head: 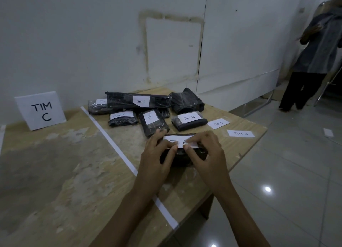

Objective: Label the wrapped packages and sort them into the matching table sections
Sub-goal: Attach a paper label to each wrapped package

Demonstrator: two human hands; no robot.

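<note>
Black plastic covers the wrapped package (181, 159), which lies on the right-hand section of the bench (55, 157), near its front edge and just in front of the other parcels. A white paper label (175, 137) reading "Tim A" lies across its top. Both hands are on it: the left hand (155, 150) curls its fingers over the package's left end with the thumb pressing down on the label, and the right hand (205, 150) grips the right end in the same way, thumb tip on the paper. Just behind sit a package marked "Tim B" (188, 121) and an upright-lying one marked "Tim C" (152, 123); farther back are a second Tim C package (123, 118), a long Tim C package (138, 101), a small one at the far left (97, 107) whose label is partly hidden, and a bulky bundle showing no label (187, 102). Two loose labels lie to the right on the bare wood, "Tim B" (218, 123) and "Tim A" (240, 133). A white tape strip (118, 151) runs diagonally across the bench, and left of it a "TIM C" sign (41, 110) leans against the wall. Another person (318, 61) stands on the tiled floor at the far right.
</note>
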